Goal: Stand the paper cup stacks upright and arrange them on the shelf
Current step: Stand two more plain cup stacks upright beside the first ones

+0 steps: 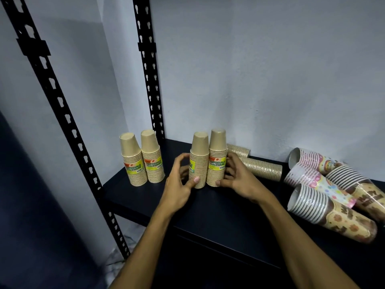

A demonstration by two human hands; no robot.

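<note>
Two brown paper cup stacks stand upright side by side mid-shelf. My left hand (179, 182) wraps the left stack (199, 155), thumb on its lower front. My right hand (236, 177) holds the right stack (217, 153) from its right side. Another upright pair (141, 159) with yellow labels stands at the back left. Behind my right hand lie two brown stacks (262, 166) on their sides. Several patterned stacks (331, 195) lie tipped over at the right.
The black shelf board (218, 215) runs from left to right in front of a pale wall. Black slotted uprights (149, 80) rise at the shelf's left corners. A dark gap lies between the two upright pairs.
</note>
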